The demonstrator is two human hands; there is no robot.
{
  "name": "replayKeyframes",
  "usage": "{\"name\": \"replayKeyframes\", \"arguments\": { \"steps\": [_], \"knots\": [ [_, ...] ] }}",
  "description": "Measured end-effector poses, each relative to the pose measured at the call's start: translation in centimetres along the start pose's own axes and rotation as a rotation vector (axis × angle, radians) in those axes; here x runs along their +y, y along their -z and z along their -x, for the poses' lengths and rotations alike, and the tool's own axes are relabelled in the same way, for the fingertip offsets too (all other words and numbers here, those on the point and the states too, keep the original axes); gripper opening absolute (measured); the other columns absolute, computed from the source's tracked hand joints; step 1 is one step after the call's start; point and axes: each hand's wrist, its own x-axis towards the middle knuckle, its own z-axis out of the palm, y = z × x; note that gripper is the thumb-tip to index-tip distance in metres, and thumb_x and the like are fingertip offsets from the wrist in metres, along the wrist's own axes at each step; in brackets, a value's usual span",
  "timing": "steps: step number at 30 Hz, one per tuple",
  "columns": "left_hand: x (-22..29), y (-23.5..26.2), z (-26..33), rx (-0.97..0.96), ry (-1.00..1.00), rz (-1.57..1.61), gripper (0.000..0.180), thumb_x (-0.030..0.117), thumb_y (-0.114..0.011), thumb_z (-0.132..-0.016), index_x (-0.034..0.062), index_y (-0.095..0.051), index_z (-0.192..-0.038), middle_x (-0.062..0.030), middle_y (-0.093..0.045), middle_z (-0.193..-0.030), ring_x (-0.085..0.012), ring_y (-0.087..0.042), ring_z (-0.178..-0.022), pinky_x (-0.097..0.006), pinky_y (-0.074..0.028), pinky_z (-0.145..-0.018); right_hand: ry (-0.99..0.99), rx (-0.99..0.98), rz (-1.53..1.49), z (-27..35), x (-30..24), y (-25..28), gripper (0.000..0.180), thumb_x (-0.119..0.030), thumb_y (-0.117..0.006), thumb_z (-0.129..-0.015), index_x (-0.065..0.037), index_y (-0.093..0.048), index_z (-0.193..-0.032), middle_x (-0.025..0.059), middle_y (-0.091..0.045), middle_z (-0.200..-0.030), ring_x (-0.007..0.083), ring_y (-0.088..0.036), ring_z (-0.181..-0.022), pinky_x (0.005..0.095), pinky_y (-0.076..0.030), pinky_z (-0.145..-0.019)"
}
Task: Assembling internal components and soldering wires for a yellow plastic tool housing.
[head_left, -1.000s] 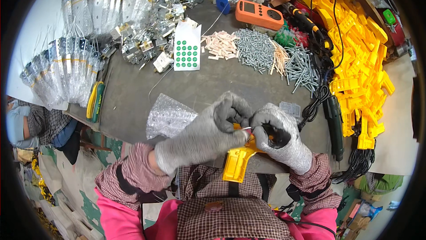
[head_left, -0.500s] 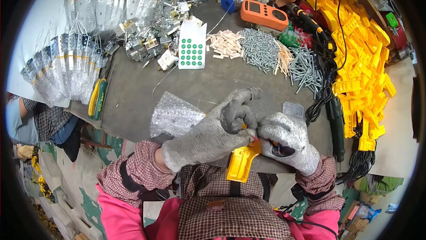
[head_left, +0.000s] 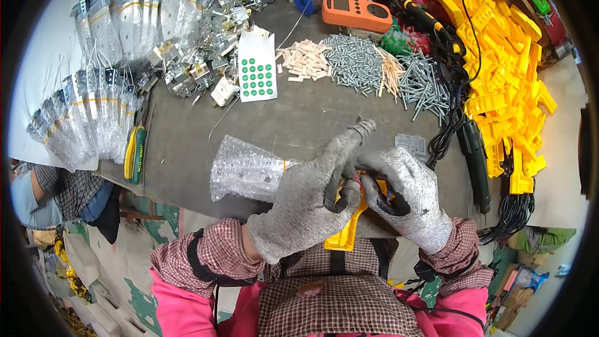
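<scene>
In grey gloves, both my hands meet near the table's front edge. My left hand (head_left: pixel 315 197) grips a yellow plastic housing (head_left: pixel 342 238), whose wider end hangs down toward my apron. Its index finger points up and away, while the thumb presses near the housing's upper end. Close against it, my right hand (head_left: pixel 409 197) is closed with thumb and fingers curled together at that upper end. Small red and blue bits, perhaps wires, show between the hands; what the right fingertips pinch is hidden. Left of my left hand lies a bubble-wrap bundle (head_left: pixel 240 168) with a yellow band.
Piles of screws (head_left: pixel 355 62) and small wooden-coloured pieces (head_left: pixel 306 59) lie ahead, beside a sheet of green stickers (head_left: pixel 258 69). An orange meter (head_left: pixel 357 13) stands behind. Yellow housings (head_left: pixel 499 87) heap at right, near a dark electric screwdriver (head_left: pixel 473 165). Wrapped bundles (head_left: pixel 93 112) and cutters (head_left: pixel 134 153) lie left.
My left hand has turned more upright, its index finger now raised, and covers more of the yellow housing. The right hand has shifted slightly, its fingers closer to the housing's upper end.
</scene>
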Motion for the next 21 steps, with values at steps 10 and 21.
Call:
{"name": "replayKeyframes", "arguments": {
  "steps": [10, 21],
  "knots": [
    [-0.2, -0.9, -0.9, 0.051, -0.469, -0.634, 0.065, -0.007, -0.064, -0.081, 0.0029, -0.047, -0.144, -0.0086, -0.066, -0.098, -0.0187, -0.066, -0.076, -0.031, -0.054, -0.064, 0.028, -0.126, 0.104, -0.5, 1.1, 1.3, 0.033, -0.019, -0.078, -0.077, -0.01, -0.064, -0.106, 0.0107, -0.066, -0.095, 0.03, -0.067, -0.083, 0.0391, -0.054, -0.068],
    [-1.9, 1.4, -1.8, -0.055, 0.052, 0.094, 0.069, -0.003, -0.058, -0.088, 0.0041, -0.033, -0.152, -0.0088, -0.064, -0.105, -0.0106, -0.063, -0.085, -0.02, -0.048, -0.078, 0.258, -0.186, 0.372, -0.2, 2.4, 1.0, 0.031, -0.02, -0.07, -0.086, -0.009, -0.064, -0.115, 0.007, -0.065, -0.087, 0.0257, -0.068, -0.08, 0.0374, -0.055, -0.069]
  ]
}}
